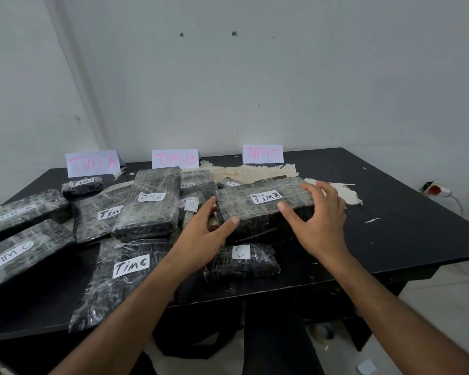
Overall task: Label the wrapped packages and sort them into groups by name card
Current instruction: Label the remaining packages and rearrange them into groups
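Package labelled "TIM B" (263, 205) sits right of centre on the black table (390, 220), propped on other wrapped bundles. Left hand (209, 228) is at its near-left corner, thumb against the front edge, fingers relaxed. Right hand (317, 217) has spread fingers over its right end, not clamped on it. Small "C" package (241, 259) lies just below. Cards TIM A (94, 163), TIM B (175, 158) and TIM C (262, 154) stand along the wall.
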Demonstrator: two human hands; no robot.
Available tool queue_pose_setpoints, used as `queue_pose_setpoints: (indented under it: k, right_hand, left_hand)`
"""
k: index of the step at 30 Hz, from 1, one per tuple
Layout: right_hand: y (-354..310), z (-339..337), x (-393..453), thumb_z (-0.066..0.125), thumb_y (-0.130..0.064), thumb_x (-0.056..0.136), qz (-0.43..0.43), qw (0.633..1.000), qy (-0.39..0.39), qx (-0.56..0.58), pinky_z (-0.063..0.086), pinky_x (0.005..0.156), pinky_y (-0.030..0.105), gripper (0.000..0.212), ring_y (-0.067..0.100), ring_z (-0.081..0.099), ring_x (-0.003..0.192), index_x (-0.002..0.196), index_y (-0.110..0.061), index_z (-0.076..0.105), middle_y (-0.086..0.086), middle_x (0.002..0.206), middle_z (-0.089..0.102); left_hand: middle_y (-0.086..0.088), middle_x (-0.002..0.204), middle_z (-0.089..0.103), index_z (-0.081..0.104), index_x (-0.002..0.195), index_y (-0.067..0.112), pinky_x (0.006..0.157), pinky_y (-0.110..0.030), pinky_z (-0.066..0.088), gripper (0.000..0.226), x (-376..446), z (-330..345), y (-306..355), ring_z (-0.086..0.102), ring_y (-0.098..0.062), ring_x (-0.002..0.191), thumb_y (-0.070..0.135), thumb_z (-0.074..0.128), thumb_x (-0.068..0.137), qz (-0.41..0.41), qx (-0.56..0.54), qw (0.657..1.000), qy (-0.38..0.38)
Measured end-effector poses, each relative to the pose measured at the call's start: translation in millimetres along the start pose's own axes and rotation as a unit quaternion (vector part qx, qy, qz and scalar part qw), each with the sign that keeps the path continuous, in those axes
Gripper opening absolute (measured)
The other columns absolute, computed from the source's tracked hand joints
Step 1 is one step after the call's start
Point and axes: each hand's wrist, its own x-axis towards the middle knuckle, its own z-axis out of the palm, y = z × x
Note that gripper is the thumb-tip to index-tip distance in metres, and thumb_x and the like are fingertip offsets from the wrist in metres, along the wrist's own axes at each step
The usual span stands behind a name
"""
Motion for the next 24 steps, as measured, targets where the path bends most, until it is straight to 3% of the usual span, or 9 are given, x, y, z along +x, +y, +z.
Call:
queue_pose_setpoints:
  k: [3, 6, 9, 13, 18, 21, 24]
  right_hand:
    - [8, 2, 1, 0.061, -0.079, 0.079, 0.035, 0.998, -0.034, 0.047, 0.032, 0.117, 0.052, 0.077, 0.021, 0.030, 0.143, 0.140, -0.035, 0.046, -0.003, 0.153, 0.036]
    - [13, 4, 0, 0.065, -0.080, 0.077, 0.055, 0.991, -0.052, 0.107, 0.038, 0.114, 0.040, 0.087, 0.011, 0.037, 0.137, 0.145, -0.030, 0.042, -0.005, 0.151, 0.035]
    - [13, 4, 0, 0.066, -0.079, 0.076, 0.058, 0.990, -0.052, 0.114, 0.034, 0.101, 0.023, 0.090, 0.002, 0.040, 0.123, 0.145, -0.027, 0.043, -0.007, 0.146, 0.036]
    - [12, 5, 0, 0.067, -0.078, 0.076, 0.058, 0.990, -0.047, 0.122, 0.033, 0.098, 0.020, 0.088, 0.001, 0.042, 0.119, 0.143, -0.026, 0.045, -0.009, 0.140, 0.038]
    - [12, 5, -2, 0.066, -0.078, 0.076, 0.056, 0.990, -0.043, 0.124, 0.032, 0.096, 0.017, 0.086, 0.001, 0.042, 0.119, 0.142, -0.026, 0.046, -0.011, 0.137, 0.038]
    - [12, 5, -2, 0.066, -0.080, 0.075, 0.053, 0.990, -0.040, 0.127, 0.032, 0.095, 0.014, 0.087, -0.003, 0.043, 0.116, 0.141, -0.026, 0.046, -0.012, 0.135, 0.038]
    - [12, 4, -2, 0.064, -0.084, 0.073, 0.055, 0.989, -0.033, 0.136, 0.030, 0.093, 0.009, 0.090, -0.010, 0.041, 0.114, 0.141, -0.028, 0.044, -0.012, 0.136, 0.038]
  left_hand:
    - [0.014, 0.168, 0.025, 0.014, 0.160, 0.046, 0.121, -0.047, 0.033, 0.092, 6, 1, -1, 0.034, -0.006, 0.144, 0.070, 0.064, 0.087, -0.014, -0.016, 1.000, -0.001]
    - [0.014, 0.168, 0.022, 0.012, 0.159, 0.050, 0.122, -0.052, 0.031, 0.090, 7, 3, -1, 0.027, -0.013, 0.153, 0.067, 0.065, 0.088, -0.027, -0.038, 0.999, -0.004]
    - [0.014, 0.168, 0.022, 0.014, 0.158, 0.053, 0.122, -0.052, 0.033, 0.087, 7, 4, -2, 0.031, -0.011, 0.149, 0.064, 0.066, 0.089, -0.027, -0.052, 0.998, -0.007]
    - [0.014, 0.168, 0.023, 0.015, 0.157, 0.054, 0.121, -0.050, 0.034, 0.085, 7, 5, -2, 0.034, -0.002, 0.135, 0.063, 0.066, 0.089, -0.027, -0.055, 0.998, -0.006]
    - [0.015, 0.167, 0.024, 0.014, 0.156, 0.056, 0.121, -0.051, 0.033, 0.086, 6, 5, -2, 0.032, -0.011, 0.147, 0.066, 0.066, 0.088, -0.032, -0.048, 0.998, -0.005]
    - [0.016, 0.166, 0.027, 0.013, 0.156, 0.056, 0.119, -0.048, 0.035, 0.087, 7, 4, -3, 0.036, -0.003, 0.135, 0.065, 0.066, 0.088, -0.031, -0.052, 0.998, -0.010]
    - [0.018, 0.163, 0.030, 0.013, 0.158, 0.052, 0.105, -0.034, 0.043, 0.093, 7, 3, -5, 0.045, 0.008, 0.118, 0.068, 0.067, 0.085, -0.026, -0.055, 0.998, -0.013]
